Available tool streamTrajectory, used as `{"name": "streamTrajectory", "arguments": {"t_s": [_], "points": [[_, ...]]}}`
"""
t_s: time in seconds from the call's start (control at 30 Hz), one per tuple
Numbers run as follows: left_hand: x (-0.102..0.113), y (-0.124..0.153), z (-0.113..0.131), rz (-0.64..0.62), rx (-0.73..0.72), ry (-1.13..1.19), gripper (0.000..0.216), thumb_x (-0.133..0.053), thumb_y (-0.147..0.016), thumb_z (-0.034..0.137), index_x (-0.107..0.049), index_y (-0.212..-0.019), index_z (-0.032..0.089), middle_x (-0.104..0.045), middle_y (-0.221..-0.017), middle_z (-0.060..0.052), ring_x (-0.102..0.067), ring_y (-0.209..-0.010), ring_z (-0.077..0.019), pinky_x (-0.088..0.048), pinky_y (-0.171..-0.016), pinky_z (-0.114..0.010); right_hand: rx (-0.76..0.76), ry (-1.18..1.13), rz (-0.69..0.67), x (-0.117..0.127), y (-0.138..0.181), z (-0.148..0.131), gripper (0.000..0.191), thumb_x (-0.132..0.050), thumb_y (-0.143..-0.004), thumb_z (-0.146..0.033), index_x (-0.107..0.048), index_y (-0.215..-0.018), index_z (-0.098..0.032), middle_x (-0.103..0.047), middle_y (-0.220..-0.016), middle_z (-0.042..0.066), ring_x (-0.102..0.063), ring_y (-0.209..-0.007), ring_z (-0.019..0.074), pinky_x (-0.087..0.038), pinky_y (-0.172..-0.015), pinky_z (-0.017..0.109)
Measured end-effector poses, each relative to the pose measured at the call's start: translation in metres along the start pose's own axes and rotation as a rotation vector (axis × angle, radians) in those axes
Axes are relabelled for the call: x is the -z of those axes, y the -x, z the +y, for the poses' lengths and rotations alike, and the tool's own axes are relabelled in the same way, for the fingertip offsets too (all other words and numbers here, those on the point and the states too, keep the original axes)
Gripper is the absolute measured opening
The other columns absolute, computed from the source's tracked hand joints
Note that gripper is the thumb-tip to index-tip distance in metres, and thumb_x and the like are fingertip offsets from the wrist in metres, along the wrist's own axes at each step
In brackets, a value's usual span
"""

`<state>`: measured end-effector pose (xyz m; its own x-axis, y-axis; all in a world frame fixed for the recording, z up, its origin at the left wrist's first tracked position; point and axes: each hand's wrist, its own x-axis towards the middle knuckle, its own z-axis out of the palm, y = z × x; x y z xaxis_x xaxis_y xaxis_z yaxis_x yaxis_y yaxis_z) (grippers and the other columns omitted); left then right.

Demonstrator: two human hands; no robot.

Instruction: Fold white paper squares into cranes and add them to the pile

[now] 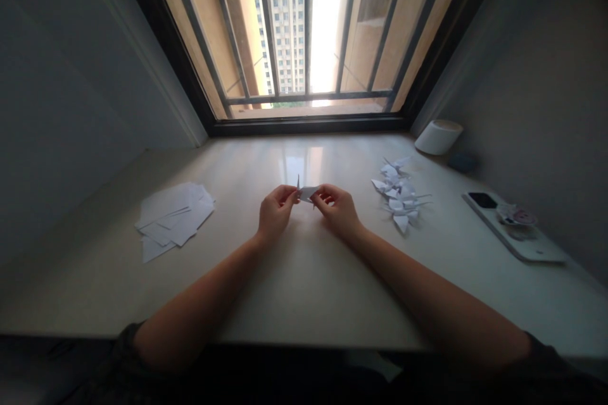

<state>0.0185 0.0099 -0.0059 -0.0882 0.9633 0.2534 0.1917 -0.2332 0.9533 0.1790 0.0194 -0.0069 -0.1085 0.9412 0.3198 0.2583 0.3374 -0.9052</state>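
Between my two hands is a small folded white paper piece (308, 192), held just above the pale tabletop (304, 291). My left hand (278, 209) pinches its left end, where a thin point sticks upward. At the right end, my right hand (336, 207) grips the paper between thumb and fingers. Part of the folded paper is hidden by the fingertips. Off to the right lies a pile of folded white paper cranes (399, 193). A loose stack of white paper sheets (173, 218) rests to the left.
On the far right lies a light-coloured phone (532, 243) with a round grip on its back. A white cylindrical object (437, 137) stands in the back right corner, near a small dark object (462, 162). The barred window (308, 126) rises behind the table.
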Motion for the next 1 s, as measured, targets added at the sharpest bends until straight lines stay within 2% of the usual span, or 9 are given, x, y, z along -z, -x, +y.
{"name": "streamTrajectory", "arguments": {"t_s": [0.2,0.3,0.37,0.5,0.6,0.73,0.87,1.0], "points": [[0.000,0.001,0.001,0.004,-0.029,-0.086,0.017,-0.061,-0.082,0.033,-0.066,-0.090,0.019,-0.070,-0.086,-0.004,-0.065,-0.080,-0.0163,-0.047,-0.069,-0.026,0.068,0.148,-0.073,-0.002,0.003,-0.002,0.015,-0.060,-0.079,-0.032,-0.062,-0.071,-0.019,-0.061,-0.066,0.000,-0.055,-0.060,0.0131,-0.042,-0.057,0.025],[0.001,0.001,0.004,0.085,-0.037,-0.148,0.026,-0.067,-0.077,0.036,-0.063,-0.097,0.020,-0.069,-0.089,-0.003,-0.064,-0.075,-0.0150,-0.046,-0.063,-0.024,0.069,0.176,-0.045,-0.001,0.003,-0.003,0.021,-0.059,-0.081,-0.034,-0.057,-0.066,-0.019,-0.058,-0.063,0.000,-0.053,-0.059,0.0128,-0.041,-0.056,0.025],[0.002,0.002,0.007,0.111,-0.067,-0.200,0.023,-0.068,-0.077,0.037,-0.064,-0.093,0.021,-0.068,-0.088,-0.002,-0.063,-0.072,-0.0141,-0.046,-0.060,-0.024,0.078,0.205,-0.012,0.000,0.004,-0.004,0.025,-0.058,-0.082,-0.036,-0.056,-0.064,-0.019,-0.058,-0.063,0.000,-0.052,-0.059,0.0130,-0.041,-0.056,0.025],[0.002,0.005,0.010,0.034,-0.099,-0.292,0.017,-0.062,-0.082,0.038,-0.071,-0.088,0.024,-0.072,-0.089,-0.002,-0.066,-0.081,-0.0170,-0.048,-0.068,-0.026,0.139,0.293,0.019,0.001,0.005,-0.006,0.024,-0.057,-0.084,-0.036,-0.059,-0.067,-0.019,-0.060,-0.068,0.001,-0.053,-0.060,0.0131,-0.041,-0.058,0.026],[0.001,0.008,0.012,-0.023,-0.087,-0.276,0.024,-0.062,-0.082,0.042,-0.072,-0.095,0.026,-0.074,-0.095,-0.003,-0.067,-0.090,-0.0203,-0.051,-0.075,-0.030,0.195,0.347,0.050,0.002,0.005,-0.005,0.022,-0.056,-0.086,-0.035,-0.063,-0.072,-0.020,-0.062,-0.072,0.001,-0.055,-0.062,0.0130,-0.041,-0.060,0.026],[0.000,0.012,0.014,-0.049,-0.068,-0.233,0.032,-0.074,-0.070,0.044,-0.071,-0.097,0.027,-0.074,-0.096,-0.004,-0.068,-0.095,-0.0238,-0.050,-0.084,-0.034,0.291,0.468,0.058,0.004,0.006,-0.005,0.016,-0.060,-0.084,-0.034,-0.069,-0.078,-0.022,-0.066,-0.078,0.003,-0.058,-0.069,0.0157,-0.041,-0.062,0.027],[0.001,0.012,0.012,-0.027,-0.022,-0.170,0.033,-0.077,-0.067,0.044,-0.068,-0.093,0.025,-0.074,-0.090,-0.004,-0.069,-0.090,-0.0242,-0.052,-0.078,-0.033,0.366,0.512,0.053,0.003,0.007,-0.005,0.019,-0.058,-0.085,-0.035,-0.071,-0.080,-0.023,-0.068,-0.080,0.004,-0.059,-0.073,0.0176,-0.041,-0.065,0.029],[0.000,0.007,0.007,0.008,0.010,-0.062,0.030,-0.068,-0.075,0.047,-0.069,-0.090,0.021,-0.074,-0.083,-0.004,-0.070,-0.081,-0.0218,-0.052,-0.072,-0.030,0.266,0.376,0.059,0.001,0.007,-0.005,0.022,-0.058,-0.086,-0.038,-0.072,-0.078,-0.023,-0.066,-0.075,0.003,-0.057,-0.066,0.0154,-0.041,-0.062,0.028]]}}
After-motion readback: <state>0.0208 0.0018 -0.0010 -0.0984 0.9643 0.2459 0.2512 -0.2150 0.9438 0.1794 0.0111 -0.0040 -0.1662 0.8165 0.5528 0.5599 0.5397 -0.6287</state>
